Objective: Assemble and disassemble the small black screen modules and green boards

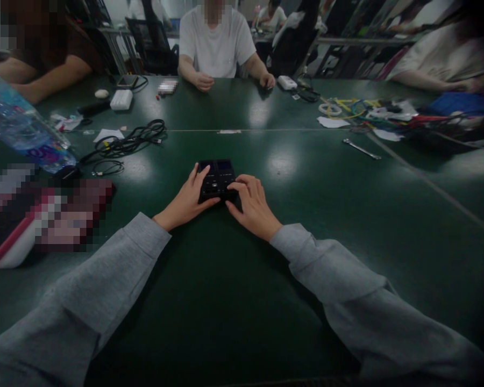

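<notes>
A small black electronic device with two dark screens at its far end and small buttons nearer me rests on the green table. My left hand is closed on its left side, thumb along the near edge and a finger reaching over the top. At the right side, my right hand grips the device with curled fingers on its lower right corner, near the buttons, and the thumb at the near edge. The undersides of the fingers are hidden.
Black cables and a tilted plastic bottle lie to the left. A wrench and a tangle of coloured wires are at the right. A person in a white shirt sits opposite, hands on the table.
</notes>
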Motion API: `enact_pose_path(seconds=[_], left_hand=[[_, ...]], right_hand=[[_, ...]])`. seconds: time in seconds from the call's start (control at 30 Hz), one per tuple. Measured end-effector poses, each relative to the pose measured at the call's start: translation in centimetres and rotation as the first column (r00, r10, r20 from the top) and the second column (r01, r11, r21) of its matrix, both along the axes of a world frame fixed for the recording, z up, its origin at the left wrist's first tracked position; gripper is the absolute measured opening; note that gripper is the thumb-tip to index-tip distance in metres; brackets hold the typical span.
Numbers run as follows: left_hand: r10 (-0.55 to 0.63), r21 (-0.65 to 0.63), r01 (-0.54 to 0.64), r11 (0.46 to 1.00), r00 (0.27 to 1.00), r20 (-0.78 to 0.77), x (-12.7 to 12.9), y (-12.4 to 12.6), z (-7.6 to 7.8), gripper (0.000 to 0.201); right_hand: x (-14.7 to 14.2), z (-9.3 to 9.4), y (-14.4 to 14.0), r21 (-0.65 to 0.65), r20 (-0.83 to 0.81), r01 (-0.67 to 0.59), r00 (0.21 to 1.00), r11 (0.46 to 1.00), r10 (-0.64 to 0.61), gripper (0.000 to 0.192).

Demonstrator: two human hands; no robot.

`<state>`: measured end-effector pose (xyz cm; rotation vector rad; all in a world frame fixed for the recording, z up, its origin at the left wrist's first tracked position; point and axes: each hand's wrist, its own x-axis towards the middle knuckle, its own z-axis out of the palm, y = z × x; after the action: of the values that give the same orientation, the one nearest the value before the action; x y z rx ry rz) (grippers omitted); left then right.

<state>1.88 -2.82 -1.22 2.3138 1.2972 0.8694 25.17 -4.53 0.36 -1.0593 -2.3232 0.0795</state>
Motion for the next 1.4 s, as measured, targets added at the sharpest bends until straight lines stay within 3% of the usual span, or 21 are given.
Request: enact_pose_path(seconds=[0.2, 0.67, 1.4], left_hand=[[-0.006, 0.015, 0.006, 1.000, 1.000, -0.007, -0.06, 0.02, -0.17, 0.092], [0.019, 0.005, -0.019, 1.000, 1.000, -0.023, -0.01, -0.08, -0.10, 0.091], [0.004, 0.044, -0.003, 0.999, 1.000, -0.029, -0.02, 0.02, -0.21, 0.090]], right_hand=[[-0.04, 0.59, -0.26, 0.044, 0.068, -0.061, 0.996, 0.997, 0.058, 0.027], [-0.06, 0.29, 0.16, 0.030, -0.006, -0.128, 0.992, 0.991, 0.128, 0.028], [-0.12, 0.04, 0.30, 0.030, -0.028, -0.113, 0.993, 0.993, 0.114, 0.024]])
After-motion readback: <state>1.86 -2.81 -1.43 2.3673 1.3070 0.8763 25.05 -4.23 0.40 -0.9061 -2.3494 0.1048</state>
